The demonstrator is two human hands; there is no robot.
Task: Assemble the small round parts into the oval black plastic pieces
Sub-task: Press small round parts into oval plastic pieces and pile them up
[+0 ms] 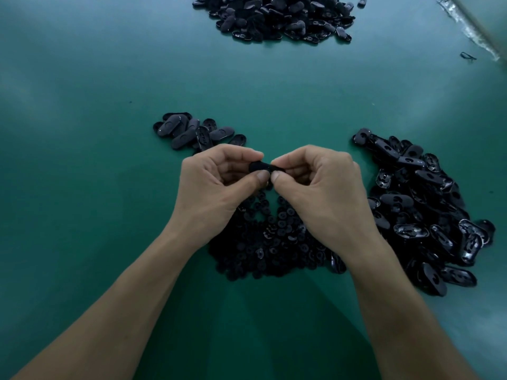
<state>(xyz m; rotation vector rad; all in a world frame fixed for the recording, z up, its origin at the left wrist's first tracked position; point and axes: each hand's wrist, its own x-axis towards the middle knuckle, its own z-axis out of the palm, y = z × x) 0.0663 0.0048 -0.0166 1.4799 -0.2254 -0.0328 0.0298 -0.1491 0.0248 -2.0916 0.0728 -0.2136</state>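
Both hands meet above the green table, pinching one oval black piece between them. My left hand grips its left end with thumb and curled fingers. My right hand grips its right end the same way. Whether a small round part sits in the piece is hidden by my fingers. A heap of small round parts lies just below my hands, partly covered by my wrists.
A big pile of oval black pieces lies to the right. A small group of oval pieces lies beyond my left hand. Another large heap sits at the far edge. A pale strip crosses the top right corner of the green table.
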